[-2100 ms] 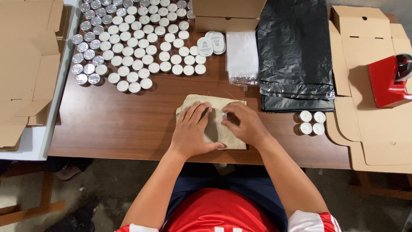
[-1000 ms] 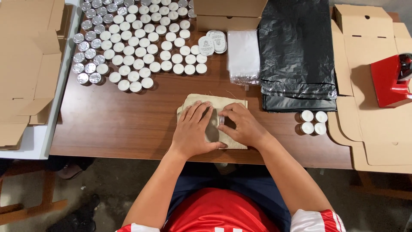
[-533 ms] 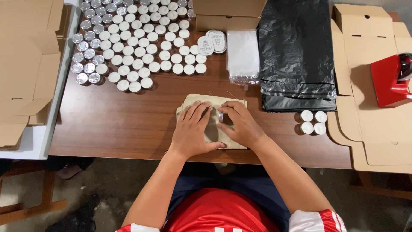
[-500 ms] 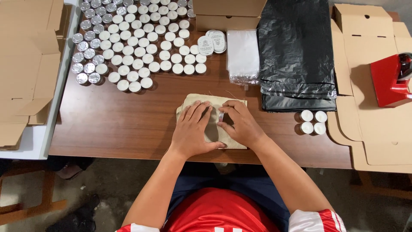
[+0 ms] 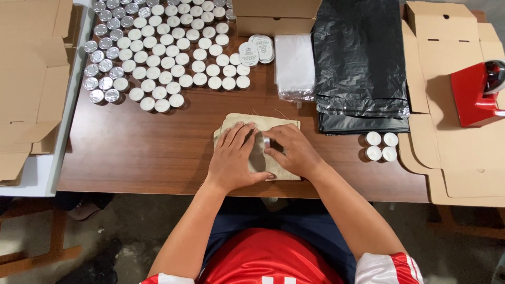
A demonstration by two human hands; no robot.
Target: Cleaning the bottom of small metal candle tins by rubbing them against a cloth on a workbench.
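Note:
A small beige cloth pouch [image 5: 236, 122] lies flat on the brown wooden table [image 5: 142, 152], near its front edge. My left hand [image 5: 235, 158] presses flat on the pouch's left half, fingers spread. My right hand [image 5: 291, 151] rests on the right half, and its fingertips pinch a small white piece [image 5: 267, 142] against the cloth. What that piece is cannot be made out. Both hands cover most of the pouch.
Several white tealight candles [image 5: 163, 58] fill the table's far left. Round stickers [image 5: 256, 50], a stack of clear bags [image 5: 294, 66], black bags [image 5: 360, 58] and a cardboard box [image 5: 276, 16] sit behind. A few tealights [image 5: 381, 146] stand right. Flat cartons [image 5: 463, 158] and a red tape dispenser [image 5: 476, 92] lie right.
My right hand has shifted slightly leftward on the pouch and its fingertips now hold a small white piece there. My left hand stays pressed on the cloth.

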